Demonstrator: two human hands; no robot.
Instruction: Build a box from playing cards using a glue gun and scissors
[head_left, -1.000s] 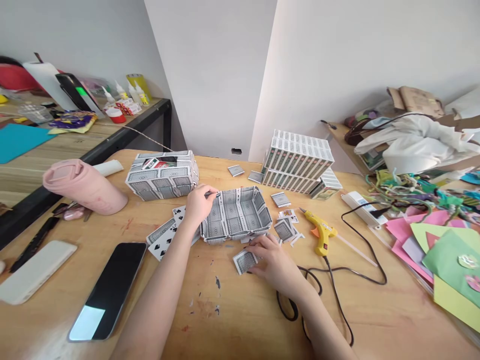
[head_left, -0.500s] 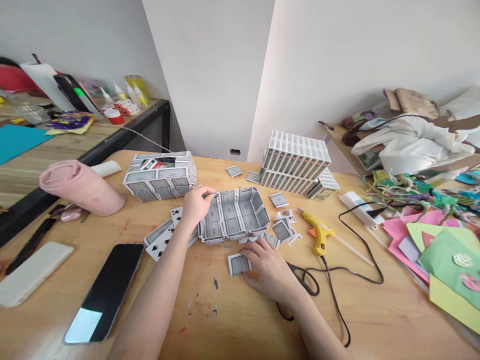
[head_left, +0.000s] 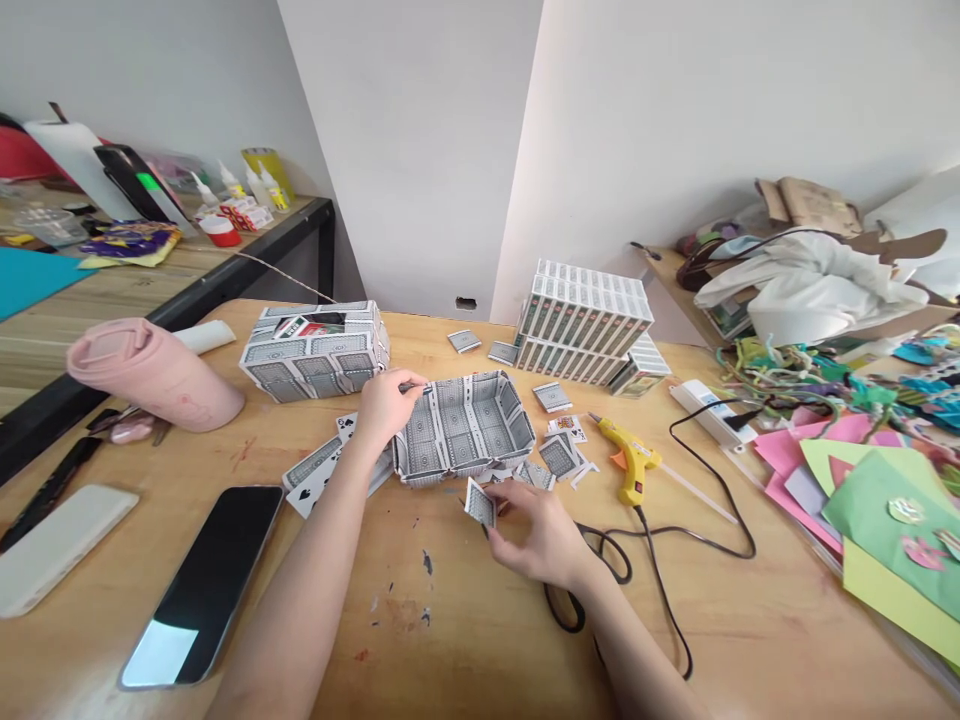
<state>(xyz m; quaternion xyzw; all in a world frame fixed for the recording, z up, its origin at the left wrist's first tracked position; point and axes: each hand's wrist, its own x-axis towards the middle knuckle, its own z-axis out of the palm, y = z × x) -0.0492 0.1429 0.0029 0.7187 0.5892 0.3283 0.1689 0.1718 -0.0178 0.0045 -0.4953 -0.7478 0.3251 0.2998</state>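
Note:
An open box made of folded grey-backed playing cards (head_left: 465, 430) sits mid-table. My left hand (head_left: 386, 405) is at its left end, closed in a pinch on a short dark object (head_left: 407, 386) whose kind I cannot make out. In front of the box, my right hand (head_left: 540, 530) grips a small cut piece of playing card (head_left: 480, 503) between thumb and fingers, tilted up off the table. Loose playing cards (head_left: 319, 478) lie under and beside my left forearm. More card pieces (head_left: 561, 456) lie right of the box.
A yellow glue gun (head_left: 628, 458) lies at right, its black cord by scissors (head_left: 570, 600). Behind stand stacked card packs (head_left: 585, 320) and a card-covered tissue box (head_left: 311, 350). At left are a phone (head_left: 206, 580), a white power bank (head_left: 64, 545) and a pink roll (head_left: 154, 375).
My right hand has lifted the card piece from lying flat on the table to a tilted hold. My left hand stays at the box's left end. The view has shifted slightly.

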